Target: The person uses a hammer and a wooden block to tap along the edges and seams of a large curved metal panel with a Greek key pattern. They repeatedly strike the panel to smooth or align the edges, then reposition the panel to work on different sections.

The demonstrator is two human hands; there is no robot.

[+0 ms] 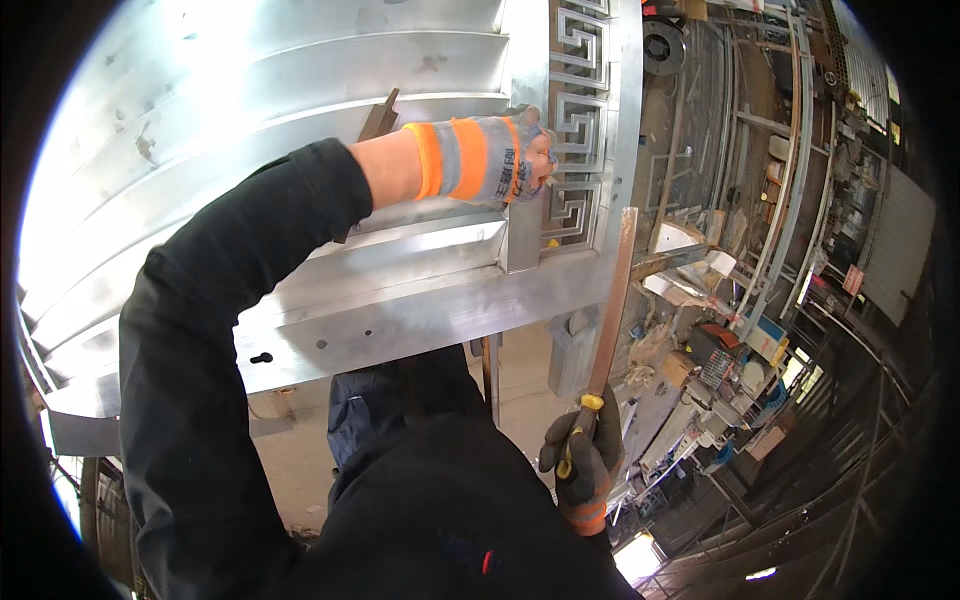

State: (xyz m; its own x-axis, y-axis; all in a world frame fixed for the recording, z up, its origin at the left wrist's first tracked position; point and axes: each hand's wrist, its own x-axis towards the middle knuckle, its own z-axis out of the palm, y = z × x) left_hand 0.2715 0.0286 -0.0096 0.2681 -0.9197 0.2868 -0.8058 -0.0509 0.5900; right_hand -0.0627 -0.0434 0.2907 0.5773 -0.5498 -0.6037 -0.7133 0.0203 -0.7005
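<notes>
A large silver metal panel with broad slats [400, 65] lies before me, edged by a long flat rail [420, 325]. Down its right side runs a strip of square-spiral fretwork [580, 125]. My left hand [510, 155], in a grey and orange glove, is closed with its fingers curled over the upright beside that fretwork; what is in the fingers is hidden. My right hand [585, 460], gloved, grips the yellow and black handle of a file [612, 310]. Its long, flat, brownish blade points up and away, past the panel's right corner.
A brown metal bar [380, 115] lies across the slats behind my left forearm. Below the near rail stands a metal leg [572, 355]. To the right are a dark round wheel-like thing [664, 47], long metal lengths [795, 170], a wire basket [717, 367] and cluttered boxes.
</notes>
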